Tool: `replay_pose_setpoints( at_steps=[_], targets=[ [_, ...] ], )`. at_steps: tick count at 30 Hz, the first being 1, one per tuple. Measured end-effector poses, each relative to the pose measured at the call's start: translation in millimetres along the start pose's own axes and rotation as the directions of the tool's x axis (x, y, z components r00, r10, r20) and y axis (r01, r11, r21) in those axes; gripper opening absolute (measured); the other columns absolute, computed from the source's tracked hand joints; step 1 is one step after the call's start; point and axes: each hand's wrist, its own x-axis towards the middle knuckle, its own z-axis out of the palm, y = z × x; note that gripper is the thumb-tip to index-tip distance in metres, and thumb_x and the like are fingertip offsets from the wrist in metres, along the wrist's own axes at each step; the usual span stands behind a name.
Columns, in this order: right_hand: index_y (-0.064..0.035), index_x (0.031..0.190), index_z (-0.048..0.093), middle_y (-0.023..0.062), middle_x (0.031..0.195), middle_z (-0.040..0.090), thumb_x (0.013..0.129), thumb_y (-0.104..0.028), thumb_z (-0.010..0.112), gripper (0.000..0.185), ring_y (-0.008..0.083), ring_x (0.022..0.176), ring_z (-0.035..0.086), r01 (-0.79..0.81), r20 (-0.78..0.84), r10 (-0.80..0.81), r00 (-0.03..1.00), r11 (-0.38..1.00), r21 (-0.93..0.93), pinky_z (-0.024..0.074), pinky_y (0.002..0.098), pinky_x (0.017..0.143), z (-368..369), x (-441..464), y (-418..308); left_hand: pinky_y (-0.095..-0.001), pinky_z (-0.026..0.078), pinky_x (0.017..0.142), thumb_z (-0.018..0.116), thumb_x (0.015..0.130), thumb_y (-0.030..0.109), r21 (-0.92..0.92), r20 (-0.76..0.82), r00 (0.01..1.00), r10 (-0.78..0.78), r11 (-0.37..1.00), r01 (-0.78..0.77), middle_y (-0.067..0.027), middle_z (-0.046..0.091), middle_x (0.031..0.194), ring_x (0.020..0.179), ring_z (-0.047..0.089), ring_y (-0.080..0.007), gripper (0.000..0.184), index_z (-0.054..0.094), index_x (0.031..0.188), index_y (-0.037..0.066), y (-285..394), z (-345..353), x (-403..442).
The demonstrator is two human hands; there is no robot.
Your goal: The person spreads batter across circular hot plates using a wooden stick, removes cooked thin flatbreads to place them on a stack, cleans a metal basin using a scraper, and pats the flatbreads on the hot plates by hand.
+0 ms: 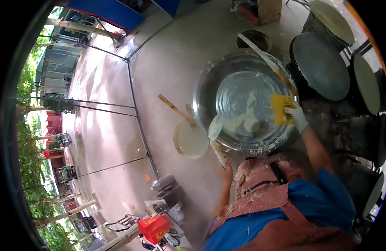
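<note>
A wide metal basin [232,79] stands in front of me, its rim and inner wall smeared with pale batter. My left hand [226,168] is closed round the handle of a batter-coated ladle [215,129] at the basin's near left rim. My right hand [298,117], in a white glove, grips a yellow scraper [281,109] against the right inner wall. Pale batter [251,124] lies in the bottom of the basin. A long wooden stick [270,62] rests across the far right rim.
A round container of pale liquid [191,140] with a wooden-handled tool [172,105] stands left of the basin. Several round griddles [320,67] line the right side. A dark bowl [260,40] sits beyond the basin. A red bag [154,229] and a metal flask [163,183] are lower left.
</note>
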Motion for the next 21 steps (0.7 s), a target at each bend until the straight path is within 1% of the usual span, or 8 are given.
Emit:
replay_pose_setpoints(
  at_steps=[3, 6, 8, 10, 13, 17, 20, 21],
  targets=[
    [0.001, 0.108, 0.06, 0.0097, 0.093, 0.066, 0.078, -0.008, 0.065, 0.033, 0.0183, 0.077, 0.063, 0.038, 0.07, -0.019, 0.997, 0.961, -0.273, 0.0509, 0.0305, 0.067, 20, 48, 27, -0.0243, 0.046, 0.065, 0.057, 0.085, -0.001, -0.048, -0.093, 0.988, 0.126, 0.99, -0.131, -0.003, 0.053, 0.083, 0.071, 0.054, -0.0118, 0.03, 0.051, 0.114, 0.002, -40, -10, 45],
    [-0.0013, 0.108, 0.061, 0.0112, 0.093, 0.066, 0.08, -0.011, 0.062, 0.03, 0.0219, 0.083, 0.064, -0.108, -0.152, 0.014, 0.988, 0.771, -0.627, 0.0494, 0.0332, 0.072, 63, 66, 0, -0.0263, 0.046, 0.081, 0.059, 0.079, -0.007, 0.029, -0.148, 0.977, 0.154, 0.988, -0.152, -0.0085, 0.049, 0.106, 0.091, 0.055, -0.0169, 0.04, 0.049, 0.117, -0.002, -51, -11, 69],
    [-0.0032, 0.111, 0.059, 0.015, 0.096, 0.065, 0.081, -0.016, 0.062, 0.033, 0.028, 0.087, 0.063, -0.01, -0.17, -0.2, 0.965, 0.62, -0.784, 0.0485, 0.036, 0.075, 49, 127, 39, -0.0279, 0.045, 0.084, 0.06, 0.077, -0.006, -0.023, -0.166, 0.985, 0.037, 0.999, -0.042, -0.0098, 0.048, 0.108, 0.094, 0.054, -0.0188, 0.041, 0.05, 0.117, -0.002, -40, 0, 70],
    [-0.0041, 0.112, 0.058, 0.0169, 0.098, 0.065, 0.081, -0.018, 0.062, 0.034, 0.032, 0.089, 0.062, 0.037, -0.13, -0.415, 0.901, 0.373, -0.927, 0.048, 0.0383, 0.077, 41, 179, 55, -0.0304, 0.044, 0.085, 0.061, 0.077, -0.004, 0.047, -0.192, 0.97, 0.152, 0.988, -0.146, -0.0111, 0.047, 0.11, 0.096, 0.053, -0.021, 0.042, 0.05, 0.117, -0.002, -60, 14, 81],
    [-0.006, 0.111, 0.057, 0.0215, 0.106, 0.061, 0.081, -0.024, 0.059, 0.035, 0.0385, 0.1, 0.056, -0.054, -0.198, -0.238, 0.951, 0.502, -0.863, 0.0447, 0.0452, 0.084, 55, 226, 50, -0.0331, 0.042, 0.088, 0.062, 0.076, -0.002, 0.228, -0.138, 0.981, 0.135, 0.968, -0.102, -0.0119, 0.046, 0.112, 0.098, 0.052, -0.0235, 0.042, 0.05, 0.117, -0.001, -61, 30, 85],
    [-0.0066, 0.105, 0.058, 0.022, 0.1, 0.062, 0.081, -0.027, 0.056, 0.031, 0.039, 0.094, 0.058, 0.177, 0.107, -0.262, 0.959, 0.256, -0.95, 0.0458, 0.0466, 0.081, 120, 212, 15, -0.026, 0.046, 0.065, 0.058, 0.08, -0.005, 0.198, -0.25, 0.962, 0.112, 0.978, -0.062, -0.0081, 0.05, 0.101, 0.076, 0.053, -0.0144, 0.038, 0.047, 0.116, 0.004, -101, 44, 84],
    [-0.0089, 0.1, 0.059, 0.0204, 0.093, 0.063, 0.081, -0.028, 0.056, 0.028, 0.0388, 0.087, 0.06, 0.318, 0.296, -0.197, 0.935, 0.093, -0.943, 0.0474, 0.047, 0.077, 147, 216, 40, -0.0314, 0.039, 0.089, 0.059, 0.079, -0.002, -0.081, -0.335, 0.94, -0.066, 0.996, 0.041, -0.0101, 0.05, 0.106, 0.097, 0.05, -0.0211, 0.033, 0.053, 0.11, 0.001, -96, 50, 83],
    [-0.0095, 0.099, 0.06, 0.0196, 0.091, 0.064, 0.081, -0.028, 0.055, 0.027, 0.0385, 0.084, 0.061, 0.405, 0.389, -0.191, 0.901, 0.05, -0.913, 0.0478, 0.047, 0.074, 154, 213, 53, -0.0312, 0.039, 0.088, 0.059, 0.08, -0.001, -0.011, -0.351, 0.936, -0.022, 1.0, 0.02, -0.0094, 0.052, 0.104, 0.098, 0.05, -0.0197, 0.03, 0.053, 0.108, 0.002, -84, 52, 81]
  ],
)
